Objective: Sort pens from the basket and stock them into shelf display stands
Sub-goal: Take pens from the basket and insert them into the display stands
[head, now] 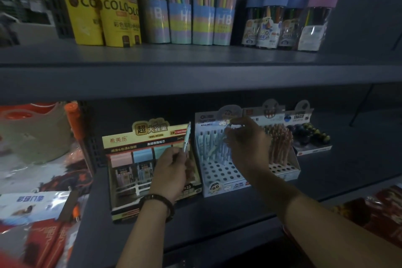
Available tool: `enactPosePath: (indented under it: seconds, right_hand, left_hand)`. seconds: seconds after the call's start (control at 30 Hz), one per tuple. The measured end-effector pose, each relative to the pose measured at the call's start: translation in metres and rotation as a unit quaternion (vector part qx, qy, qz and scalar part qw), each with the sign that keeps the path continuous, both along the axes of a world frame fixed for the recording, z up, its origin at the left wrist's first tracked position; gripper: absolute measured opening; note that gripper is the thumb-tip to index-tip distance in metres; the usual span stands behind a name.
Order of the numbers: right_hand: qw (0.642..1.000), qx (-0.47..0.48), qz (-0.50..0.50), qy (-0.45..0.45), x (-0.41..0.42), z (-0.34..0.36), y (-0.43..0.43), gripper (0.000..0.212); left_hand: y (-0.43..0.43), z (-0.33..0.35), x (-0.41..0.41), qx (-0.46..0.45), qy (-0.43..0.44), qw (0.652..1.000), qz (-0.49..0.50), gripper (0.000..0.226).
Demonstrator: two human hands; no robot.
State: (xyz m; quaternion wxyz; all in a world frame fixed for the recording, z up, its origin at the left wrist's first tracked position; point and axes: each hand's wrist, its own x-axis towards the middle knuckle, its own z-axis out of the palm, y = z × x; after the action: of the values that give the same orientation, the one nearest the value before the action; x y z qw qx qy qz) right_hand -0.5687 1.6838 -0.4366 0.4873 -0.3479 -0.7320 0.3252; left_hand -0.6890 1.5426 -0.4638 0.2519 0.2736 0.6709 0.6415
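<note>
My left hand (171,172) grips a pale pen (186,141) that points up, in front of the lead-refill box (143,159). My right hand (248,146) is over the white display stand (219,172), whose holed base shows several empty holes. Its fingers pinch a light blue pen (214,148) that leans among the several pale blue pens standing in the back rows. To the right stands another stand (280,148) with several pink pens. The basket is not in view.
An eraser display (309,135) sits at the far right of the lower shelf. Yellow tubes (104,4), pastel HB pencil tubes (189,2) and capped pencil jars (289,15) line the upper shelf (195,65). Orange goods and red packets (37,180) lie at left.
</note>
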Motion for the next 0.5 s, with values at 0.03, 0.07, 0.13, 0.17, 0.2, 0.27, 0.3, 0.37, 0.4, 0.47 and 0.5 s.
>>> enactPosePath:
  seconds: [0.03, 0.07, 0.13, 0.17, 0.2, 0.27, 0.3, 0.37, 0.4, 0.47, 0.5]
  right_hand:
    - [1.000, 0.010, 0.001, -0.021, -0.005, -0.001, 0.000, 0.014]
    - [0.999, 0.024, 0.001, -0.043, -0.009, -0.001, -0.001, 0.012]
    - [0.996, 0.048, 0.011, -0.076, -0.016, -0.004, -0.003, 0.008]
    - [0.994, 0.058, 0.016, -0.089, -0.019, -0.006, -0.004, 0.008]
    - [0.993, 0.068, 0.017, -0.100, -0.022, -0.008, -0.003, 0.009]
    - [0.990, 0.080, 0.023, -0.118, -0.027, -0.013, 0.000, 0.013]
    - [0.988, 0.084, 0.026, -0.130, -0.030, -0.015, 0.002, 0.014]
    - [0.983, 0.096, 0.033, -0.156, -0.033, -0.018, 0.004, 0.013]
    - [0.981, 0.097, 0.037, -0.167, -0.034, -0.020, 0.005, 0.013]
    - [0.977, 0.094, 0.041, -0.188, -0.038, -0.022, 0.006, 0.014]
    - [0.974, 0.097, 0.041, -0.202, -0.040, -0.023, 0.006, 0.014]
  left_hand:
    - [0.000, 0.000, -0.002, 0.012, -0.001, 1.000, -0.001, 0.018]
    - [0.000, -0.001, -0.003, 0.017, 0.003, 1.000, -0.003, 0.016]
    - [0.001, -0.004, -0.007, 0.014, 0.011, 1.000, -0.008, 0.013]
    - [0.001, -0.006, -0.009, 0.010, 0.012, 1.000, -0.010, 0.013]
    - [0.001, -0.007, -0.011, 0.007, 0.012, 1.000, -0.011, 0.013]
    - [0.001, -0.008, -0.014, 0.010, 0.007, 1.000, -0.013, 0.013]
    - [0.001, -0.007, -0.015, 0.014, 0.001, 1.000, -0.013, 0.013]
    - [0.001, -0.007, -0.017, 0.022, -0.013, 1.000, -0.015, 0.013]
    - [0.001, -0.007, -0.017, 0.025, -0.018, 0.999, -0.017, 0.014]
    - [0.001, -0.008, -0.017, 0.028, -0.020, 0.999, -0.019, 0.015]
    - [0.001, -0.008, -0.018, 0.023, -0.010, 1.000, -0.018, 0.015]
